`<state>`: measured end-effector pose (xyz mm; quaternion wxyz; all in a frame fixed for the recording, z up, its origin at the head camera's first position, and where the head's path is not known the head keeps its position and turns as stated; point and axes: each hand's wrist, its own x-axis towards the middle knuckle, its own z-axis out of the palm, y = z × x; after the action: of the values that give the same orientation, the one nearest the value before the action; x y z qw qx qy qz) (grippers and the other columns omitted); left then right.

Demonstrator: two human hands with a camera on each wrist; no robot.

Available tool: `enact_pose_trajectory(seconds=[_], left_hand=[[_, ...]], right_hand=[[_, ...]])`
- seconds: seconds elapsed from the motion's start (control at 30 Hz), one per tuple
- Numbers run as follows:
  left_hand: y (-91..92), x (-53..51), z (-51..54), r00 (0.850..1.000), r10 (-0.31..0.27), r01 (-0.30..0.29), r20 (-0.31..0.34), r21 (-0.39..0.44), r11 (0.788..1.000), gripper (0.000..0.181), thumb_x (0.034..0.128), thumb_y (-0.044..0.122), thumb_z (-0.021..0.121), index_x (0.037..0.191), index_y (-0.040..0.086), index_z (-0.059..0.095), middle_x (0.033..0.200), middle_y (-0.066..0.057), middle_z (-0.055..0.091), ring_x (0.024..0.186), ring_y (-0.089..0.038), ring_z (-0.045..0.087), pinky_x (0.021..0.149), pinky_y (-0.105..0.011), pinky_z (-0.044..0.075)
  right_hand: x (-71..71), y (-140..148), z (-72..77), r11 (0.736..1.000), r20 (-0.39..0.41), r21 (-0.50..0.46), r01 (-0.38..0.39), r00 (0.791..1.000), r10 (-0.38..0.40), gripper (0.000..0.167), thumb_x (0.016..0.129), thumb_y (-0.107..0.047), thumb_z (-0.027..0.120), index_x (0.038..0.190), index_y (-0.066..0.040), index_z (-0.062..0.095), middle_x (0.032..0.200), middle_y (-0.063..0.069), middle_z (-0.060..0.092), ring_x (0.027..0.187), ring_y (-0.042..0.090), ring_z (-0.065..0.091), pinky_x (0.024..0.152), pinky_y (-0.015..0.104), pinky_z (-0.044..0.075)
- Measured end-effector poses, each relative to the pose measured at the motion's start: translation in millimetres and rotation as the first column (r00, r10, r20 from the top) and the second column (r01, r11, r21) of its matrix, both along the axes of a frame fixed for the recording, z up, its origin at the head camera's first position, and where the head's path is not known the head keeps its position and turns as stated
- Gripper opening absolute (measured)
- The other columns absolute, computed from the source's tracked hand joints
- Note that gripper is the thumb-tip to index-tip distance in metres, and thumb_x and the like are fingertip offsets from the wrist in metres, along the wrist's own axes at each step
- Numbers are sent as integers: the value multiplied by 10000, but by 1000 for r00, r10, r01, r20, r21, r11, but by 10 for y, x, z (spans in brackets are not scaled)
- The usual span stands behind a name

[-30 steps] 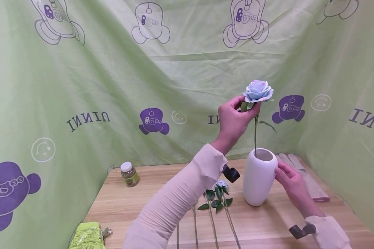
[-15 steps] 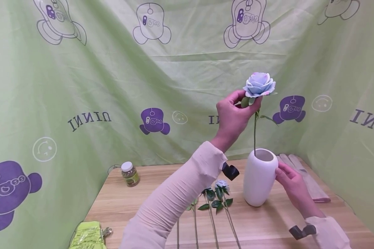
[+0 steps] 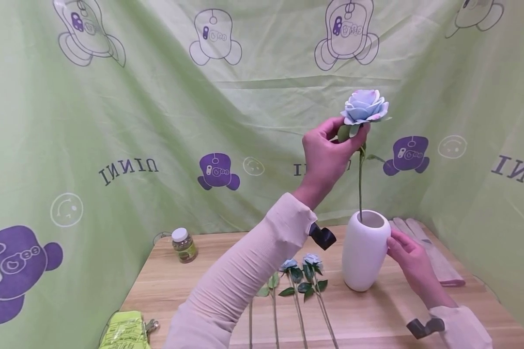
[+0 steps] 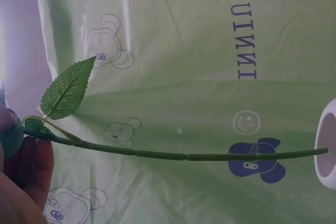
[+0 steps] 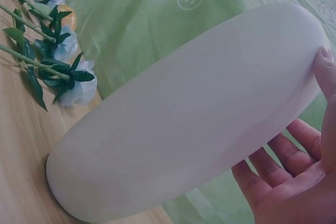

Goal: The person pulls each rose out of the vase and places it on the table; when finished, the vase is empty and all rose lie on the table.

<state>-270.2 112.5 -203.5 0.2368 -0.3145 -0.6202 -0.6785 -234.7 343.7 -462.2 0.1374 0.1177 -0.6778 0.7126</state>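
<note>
My left hand [image 3: 327,155] pinches a pale blue rose [image 3: 364,106] just under its bloom, high above the table. The rose's green stem [image 4: 157,154] hangs down, and its lower tip is at the mouth of a white vase [image 3: 363,257]. In the left wrist view that tip overlaps the opening; how deep it reaches I cannot tell. A serrated leaf [image 4: 68,90] sticks out near the fingers. My right hand [image 3: 412,259] holds the upright vase near its top on the right side, thumb and fingers on its wall [image 5: 184,114].
Several roses [image 3: 313,261] lie on the wooden table [image 3: 192,291], left of the vase, partly behind the left sleeve. A jar with a white lid [image 3: 184,245] stands back left. A green packet [image 3: 124,330] lies front left, and folded grey cloth [image 3: 436,257] behind the right hand.
My left hand has risen a little with the rose, so the bloom is higher above the vase. The right hand has stayed on the vase. The head view has shifted slightly.
</note>
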Motion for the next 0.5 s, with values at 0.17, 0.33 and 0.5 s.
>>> enact_pose_trajectory(seconds=[0.17,0.33,0.5], left_hand=[[-43,3,26,998,-57,56,29,31,998,258,841,114,801,1048,-24,730,837,-109,703,646,-22,615,544,-207,554],[-100,19,6,986,-144,140,85,55,989,243,840,97,799,1033,-33,728,847,-137,717,642,-105,687,551,-220,559],[-192,25,-32,981,-165,160,99,55,986,234,835,74,798,1019,-51,725,830,-121,707,645,-71,658,600,-252,603]], right_hand=[[-9,1,11,1000,-3,-8,-10,1000,10,346,1043,-71,488,1164,-350,653,1133,-258,695,974,-59,689,840,78,545],[-7,13,-3,1000,-7,-12,-19,1000,19,353,1043,-61,484,1178,-340,653,1147,-252,695,982,-55,689,845,86,549],[-2,19,-16,1000,-6,4,-15,1000,16,347,1043,-65,488,1194,-330,655,1143,-247,699,981,-53,691,840,89,552]])
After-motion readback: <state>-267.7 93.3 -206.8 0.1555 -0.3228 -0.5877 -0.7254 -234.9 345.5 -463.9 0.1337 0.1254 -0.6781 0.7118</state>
